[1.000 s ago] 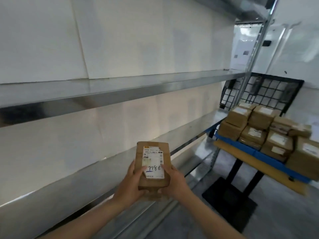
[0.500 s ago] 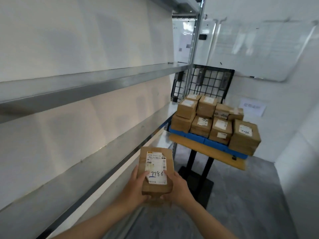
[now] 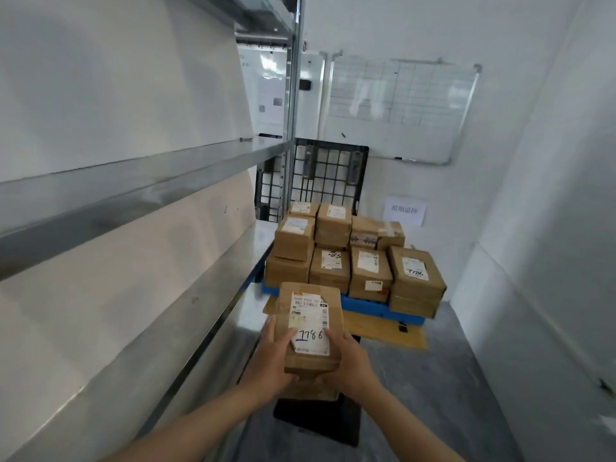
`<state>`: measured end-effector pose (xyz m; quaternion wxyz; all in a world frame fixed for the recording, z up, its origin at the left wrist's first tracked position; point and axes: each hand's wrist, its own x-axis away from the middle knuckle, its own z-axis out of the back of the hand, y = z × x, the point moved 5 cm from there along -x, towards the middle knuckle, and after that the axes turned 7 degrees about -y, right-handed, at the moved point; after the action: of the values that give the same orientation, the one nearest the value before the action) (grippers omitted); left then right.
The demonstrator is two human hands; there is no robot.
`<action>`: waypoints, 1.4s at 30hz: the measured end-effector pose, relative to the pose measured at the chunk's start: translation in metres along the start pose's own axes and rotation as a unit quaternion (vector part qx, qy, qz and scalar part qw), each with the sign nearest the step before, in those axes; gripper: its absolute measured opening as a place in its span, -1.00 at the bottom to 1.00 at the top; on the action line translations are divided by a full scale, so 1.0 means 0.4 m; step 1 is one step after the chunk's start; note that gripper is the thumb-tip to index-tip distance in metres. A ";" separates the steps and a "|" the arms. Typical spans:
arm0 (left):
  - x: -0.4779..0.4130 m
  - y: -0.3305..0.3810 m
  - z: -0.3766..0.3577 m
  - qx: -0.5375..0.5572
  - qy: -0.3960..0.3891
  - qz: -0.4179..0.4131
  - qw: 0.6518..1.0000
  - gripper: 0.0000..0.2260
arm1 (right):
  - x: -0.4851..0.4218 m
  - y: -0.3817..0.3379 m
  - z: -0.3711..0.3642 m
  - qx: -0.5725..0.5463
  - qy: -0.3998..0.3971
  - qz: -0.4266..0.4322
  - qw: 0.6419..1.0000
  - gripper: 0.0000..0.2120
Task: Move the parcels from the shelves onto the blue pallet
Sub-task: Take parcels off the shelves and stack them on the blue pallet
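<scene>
Held at chest height in front of the body: a brown parcel (image 3: 311,328) marked 7786, left hand (image 3: 271,358) and right hand (image 3: 350,361) clamped on its two long sides, thumbs laid across the white label. Possibly a second box beneath it — hard to tell. Straight ahead, the blue pallet (image 3: 376,308) on a tabletop (image 3: 383,330), crowded with stacked parcels (image 3: 353,258); bare blue rim at its near edge. Metal shelves (image 3: 140,181) close along the left, white wall (image 3: 560,211) on the right — open grey floor (image 3: 433,395) between.

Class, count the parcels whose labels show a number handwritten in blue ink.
2. One is the held parcel, gripped between the left hand and right hand; the other parcel tops the stack at the blue pallet's front right. Other labels are blurred, so more may be hidden.
</scene>
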<state>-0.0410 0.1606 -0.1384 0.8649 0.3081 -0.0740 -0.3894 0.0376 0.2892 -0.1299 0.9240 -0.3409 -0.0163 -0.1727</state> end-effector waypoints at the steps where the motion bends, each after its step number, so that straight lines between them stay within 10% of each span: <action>1: -0.025 0.004 -0.007 0.000 -0.013 -0.003 1.000 -0.23 | -0.016 0.013 0.008 -0.001 0.005 -0.011 1.000 -0.14; 42: -1.043 -0.040 -0.079 -0.185 -0.134 0.087 0.970 -0.26 | -0.919 0.300 0.424 -0.017 -0.032 -0.020 0.999 -0.17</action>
<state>-0.3254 0.4677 -0.1263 0.9197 0.0804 -0.1423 -0.3569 -0.2533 0.5952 -0.1292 0.9135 -0.3611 -0.0499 -0.1806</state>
